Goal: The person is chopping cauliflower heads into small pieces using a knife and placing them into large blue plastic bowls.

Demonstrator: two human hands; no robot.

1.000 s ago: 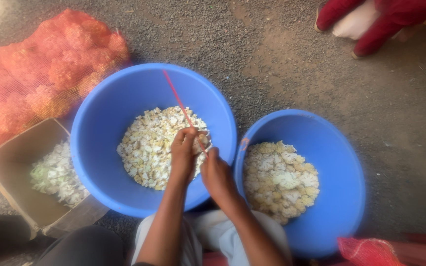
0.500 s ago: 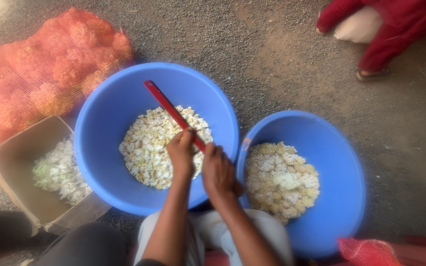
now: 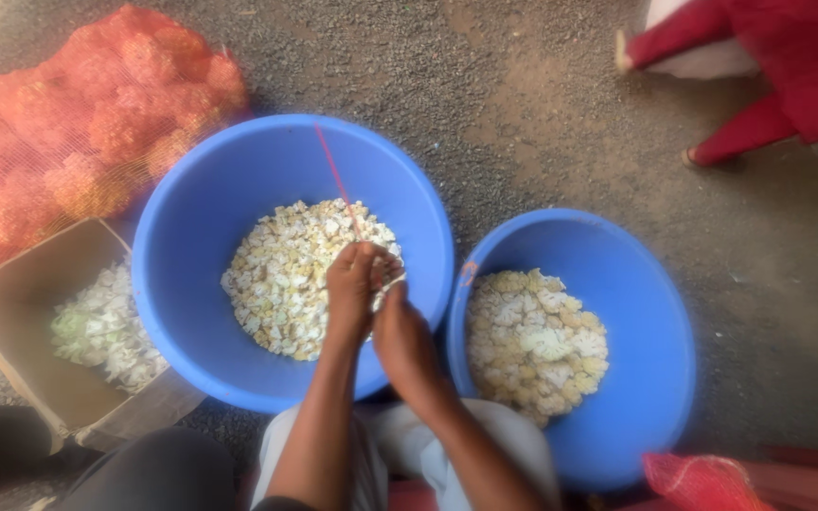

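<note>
A pale piece is being cut over the left tub: left hand clenched on it, right hand seemingly gripping the red-handled knife. Next, it seems, the cut bits are dropped into that tub.

Single head view, steeply downward, close over two tubs.

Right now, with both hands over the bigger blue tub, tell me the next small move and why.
Probably let the cut piece fall straight down. The left hand and right hand meet above the large round blue plastic tub, directly over its heap of pale cauliflower pieces, with the thin red-handled knife angled up between them. What the fingers pinch is too blurred to tell.
</note>
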